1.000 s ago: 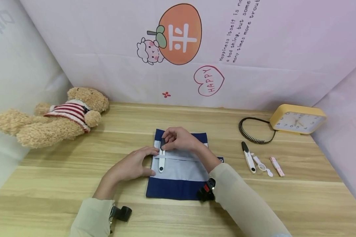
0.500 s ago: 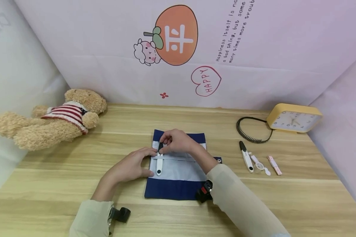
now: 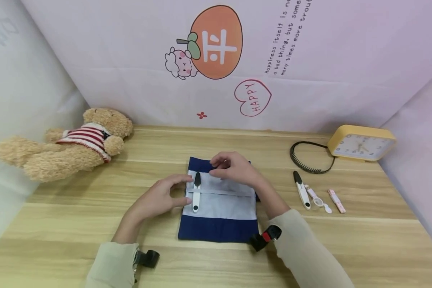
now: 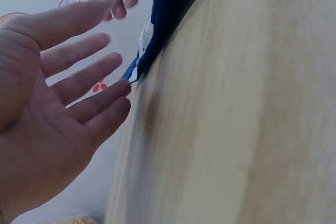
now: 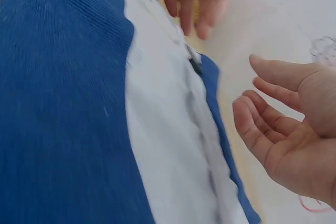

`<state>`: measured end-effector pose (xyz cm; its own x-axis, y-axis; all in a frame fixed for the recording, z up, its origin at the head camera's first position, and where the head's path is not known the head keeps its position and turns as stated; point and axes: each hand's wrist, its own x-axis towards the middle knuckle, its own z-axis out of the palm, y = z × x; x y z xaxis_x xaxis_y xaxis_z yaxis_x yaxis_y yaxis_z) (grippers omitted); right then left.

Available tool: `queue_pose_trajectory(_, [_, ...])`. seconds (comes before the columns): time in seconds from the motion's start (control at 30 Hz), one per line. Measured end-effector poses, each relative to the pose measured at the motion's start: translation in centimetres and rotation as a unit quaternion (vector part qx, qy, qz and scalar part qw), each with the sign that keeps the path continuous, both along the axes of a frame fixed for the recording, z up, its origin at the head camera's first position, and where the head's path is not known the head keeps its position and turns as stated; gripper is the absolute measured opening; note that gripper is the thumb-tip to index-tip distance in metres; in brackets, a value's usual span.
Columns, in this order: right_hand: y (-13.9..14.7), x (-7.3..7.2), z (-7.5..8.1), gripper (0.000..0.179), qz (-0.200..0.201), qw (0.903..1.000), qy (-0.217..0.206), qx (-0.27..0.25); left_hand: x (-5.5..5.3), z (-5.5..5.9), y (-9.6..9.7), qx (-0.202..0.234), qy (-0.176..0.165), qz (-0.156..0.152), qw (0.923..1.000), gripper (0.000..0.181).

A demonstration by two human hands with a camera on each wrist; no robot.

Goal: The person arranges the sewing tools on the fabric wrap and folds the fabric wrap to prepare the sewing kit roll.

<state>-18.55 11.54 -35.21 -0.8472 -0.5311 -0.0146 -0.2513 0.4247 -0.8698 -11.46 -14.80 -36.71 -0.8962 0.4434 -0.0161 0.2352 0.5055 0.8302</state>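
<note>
A navy-and-grey fabric roll-up pouch (image 3: 217, 230) lies unrolled on the wooden table. Under its thin grey elastic band (image 3: 234, 193), at the left side, sits a white pair of thread snips (image 3: 196, 200) with a black tip, pointing away from me. My left hand (image 3: 160, 198) is at the pouch's left edge, fingers and thumb spread apart on either side of the band's end. Over the pouch's upper part is my right hand (image 3: 235, 169), to the right of the snips. In the right wrist view this hand (image 5: 294, 124) has loosely bent fingers with nothing between them.
Right of the pouch lie a second pair of snips (image 3: 302, 191), a small white tool with a round lens (image 3: 317, 201) and a pink-patterned strip (image 3: 336, 201). Behind them are a black toothed headband (image 3: 309, 171) and a yellow clock (image 3: 361, 144). A teddy bear (image 3: 72, 150) lies at left.
My right hand has let go of the snips and moved right, away from them. The snips stay under the band. My left hand's fingers have spread slightly at the pouch's edge.
</note>
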Motion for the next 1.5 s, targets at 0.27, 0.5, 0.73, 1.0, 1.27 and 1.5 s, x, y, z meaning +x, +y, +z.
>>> queue_pose_trajectory(0.27, [6.4, 1.4, 1.9, 0.034, -0.06, 0.9976, 0.022, 0.025, -0.7, 0.4, 0.8, 0.032, 0.018, -0.003, 0.9993, 0.056])
queue_pose_trajectory(0.5, [12.9, 3.1, 3.0, 0.038, -0.112, 0.9904, 0.037, 0.072, -0.4, 0.0, 1.0, -0.004, 0.018, -0.025, 0.9995, 0.063])
queue_pose_trajectory(0.73, [18.9, 5.0, 4.1, 0.041, -0.152, 0.9808, 0.041, 0.114, 0.0, 0.1, 1.4, -0.015, 0.014, -0.022, 0.9996, 0.063])
queue_pose_trajectory(1.0, [23.5, 6.7, 3.1, 0.041, -0.158, 0.9757, 0.027, 0.15, 0.0, -0.6, 2.6, -0.001, 0.013, -0.029, 0.9995, 0.059])
queue_pose_trajectory(1.27, [24.7, 7.6, 1.6, 0.04, -0.127, 0.9776, 0.024, 0.166, -0.3, -1.0, 3.7, -0.031, 0.008, -0.026, 0.9991, 0.056])
queue_pose_trajectory(1.5, [24.4, 7.4, 1.1, 0.041, -0.101, 0.9816, -0.017, 0.161, -0.5, -1.0, 4.2, -0.049, 0.0, -0.022, 0.9986, 0.05])
